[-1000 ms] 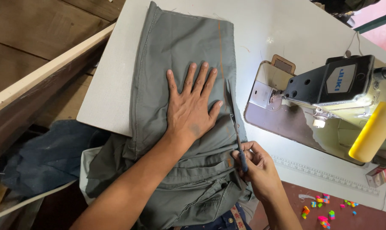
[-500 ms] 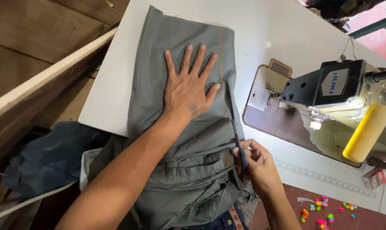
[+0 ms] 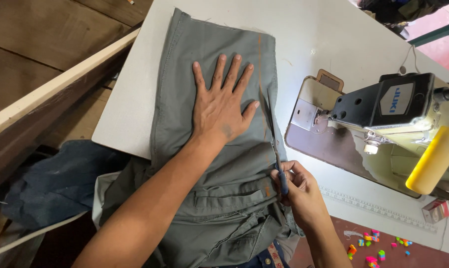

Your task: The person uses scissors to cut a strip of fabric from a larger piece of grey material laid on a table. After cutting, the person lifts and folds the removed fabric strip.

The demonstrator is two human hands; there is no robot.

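A grey-green pair of trousers (image 3: 209,59) lies flat on the white sewing table (image 3: 303,34), its waist end hanging off the near edge. My left hand (image 3: 222,106) is spread flat on the cloth, palm down, fingers apart. My right hand (image 3: 296,191) grips the blue handle of a thin pair of scissors (image 3: 276,151). Their blades point away from me along the trousers' right edge, next to an orange chalk line.
A sewing machine (image 3: 398,106) with a yellow cylinder (image 3: 435,161) stands at the right on its plate (image 3: 328,141). A wooden rail (image 3: 51,94) runs along the left. Dark blue cloth (image 3: 60,181) lies below the table. Small coloured bits (image 3: 375,248) lie on the red floor.
My left hand has slid a little farther up the trousers. My right hand keeps the scissors at the same edge.
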